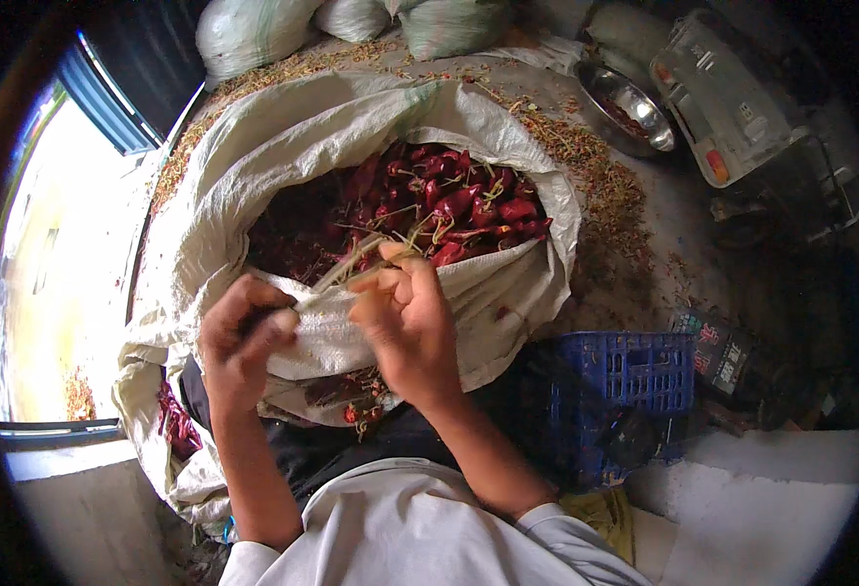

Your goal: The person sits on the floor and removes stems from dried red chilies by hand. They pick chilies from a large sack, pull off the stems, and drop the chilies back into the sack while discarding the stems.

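A large white woven sack (276,161) stands open before me, its rim rolled outward. Dried red chili peppers (466,201) with pale stems fill it. At the near rim, my left hand (246,337) is curled and blurred by motion; what lies in its fingers is hidden. My right hand (411,329), also blurred, is bent over the same rim, palm side up. Thin pale stalks (352,262) are at its fingertips and seem to be pinched there. Below the rim, a few bits of chili and stem (360,410) rest in a fold of cloth.
Another white sack (140,366) with red chilies (177,425) stands at the left. A blue plastic crate (623,373) is at the right. Stem litter (583,154) covers the floor. Farther back are a metal basin (623,110), a clear plastic bin (730,102) and full sacks (254,36).
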